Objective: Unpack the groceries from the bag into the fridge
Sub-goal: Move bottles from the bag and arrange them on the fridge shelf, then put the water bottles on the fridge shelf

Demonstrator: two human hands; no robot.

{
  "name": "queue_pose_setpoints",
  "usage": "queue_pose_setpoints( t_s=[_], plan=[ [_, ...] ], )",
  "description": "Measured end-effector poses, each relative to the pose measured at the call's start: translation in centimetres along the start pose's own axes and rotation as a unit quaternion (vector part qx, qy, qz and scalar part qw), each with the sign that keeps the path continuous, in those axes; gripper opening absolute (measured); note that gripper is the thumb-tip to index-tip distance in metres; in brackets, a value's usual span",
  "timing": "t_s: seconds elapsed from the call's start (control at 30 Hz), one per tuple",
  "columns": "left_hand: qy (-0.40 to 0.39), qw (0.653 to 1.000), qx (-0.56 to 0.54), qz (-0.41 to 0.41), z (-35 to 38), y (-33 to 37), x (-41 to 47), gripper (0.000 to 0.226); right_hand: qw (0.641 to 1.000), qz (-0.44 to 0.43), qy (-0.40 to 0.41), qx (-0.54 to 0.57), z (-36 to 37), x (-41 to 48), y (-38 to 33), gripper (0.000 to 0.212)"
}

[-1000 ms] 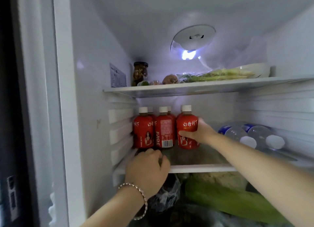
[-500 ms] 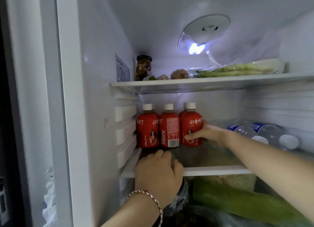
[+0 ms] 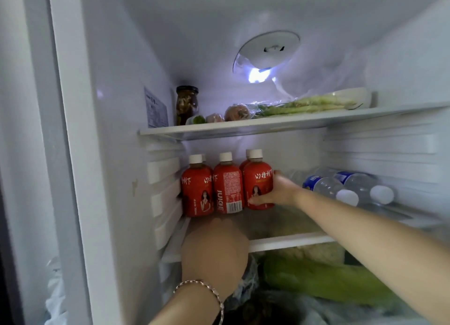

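Note:
Several red juice bottles with white caps stand at the left of the fridge's middle shelf (image 3: 292,242). My right hand (image 3: 280,190) reaches in from the right and grips the rightmost red bottle (image 3: 257,178) by its right side, the thumb low on its front. That bottle stands upright, close against the middle bottle (image 3: 227,185). My left hand (image 3: 214,254), with a bracelet on its wrist, rests on the shelf's front edge below the bottles and holds nothing; it is blurred.
Two clear water bottles (image 3: 341,190) lie on their sides at the shelf's right. The upper shelf (image 3: 267,126) carries a dark jar (image 3: 187,104), wrapped produce and long green stalks (image 3: 304,105). Below the middle shelf lie a large green vegetable (image 3: 328,281) and a dark bag (image 3: 246,288).
My right hand has pushed the rightmost red bottle back and to the left, into line with the others, and now holds its side. My left hand stays on the shelf edge.

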State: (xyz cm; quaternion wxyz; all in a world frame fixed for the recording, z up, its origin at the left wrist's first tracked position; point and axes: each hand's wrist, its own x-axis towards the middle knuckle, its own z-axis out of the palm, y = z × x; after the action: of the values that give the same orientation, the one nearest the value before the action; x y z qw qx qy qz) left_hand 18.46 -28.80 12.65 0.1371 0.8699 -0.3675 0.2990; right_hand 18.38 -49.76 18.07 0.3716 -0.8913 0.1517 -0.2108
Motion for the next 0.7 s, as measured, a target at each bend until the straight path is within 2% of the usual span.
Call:
queue_pose_setpoints(
  t_s=[0.1, 0.2, 0.27, 0.4, 0.5, 0.57, 0.7],
  plan=[
    [0.0, 1.0, 0.008, 0.016, -0.4, 0.1, 0.0, 0.068, 0.993, -0.011, 0.027, -0.117, -1.1, -2.6, -1.1, 0.084],
    [-0.039, 0.999, 0.009, 0.025, -1.1, 0.0, 0.0, 0.042, 0.984, -0.089, 0.003, -0.153, -1.9, -7.0, -2.2, 0.058],
    [-0.076, 0.996, 0.012, 0.035, -1.9, -0.1, -0.1, 0.036, 0.971, -0.113, -0.019, -0.212, -2.0, -10.1, -2.9, 0.047],
    [-0.149, 0.988, -0.03, -0.014, -4.1, 0.1, -0.5, 0.032, 0.899, -0.21, -0.036, -0.383, -1.8, -15.3, -4.6, 0.024],
    [-0.113, 0.991, -0.03, -0.068, -6.6, 1.3, -3.3, 0.028, 0.881, -0.27, -0.038, -0.386, -1.3, -18.5, -4.8, 0.023],
    [-0.11, 0.989, -0.03, -0.096, -8.1, 2.1, -6.6, 0.029, 0.878, -0.293, -0.082, -0.37, -0.3, -20.6, -4.2, 0.026],
    [-0.229, 0.956, 0.014, -0.181, -9.4, 3.4, -14.8, 0.033, 0.854, -0.325, -0.201, -0.352, 2.9, -25.2, -2.2, 0.027]
  ],
)
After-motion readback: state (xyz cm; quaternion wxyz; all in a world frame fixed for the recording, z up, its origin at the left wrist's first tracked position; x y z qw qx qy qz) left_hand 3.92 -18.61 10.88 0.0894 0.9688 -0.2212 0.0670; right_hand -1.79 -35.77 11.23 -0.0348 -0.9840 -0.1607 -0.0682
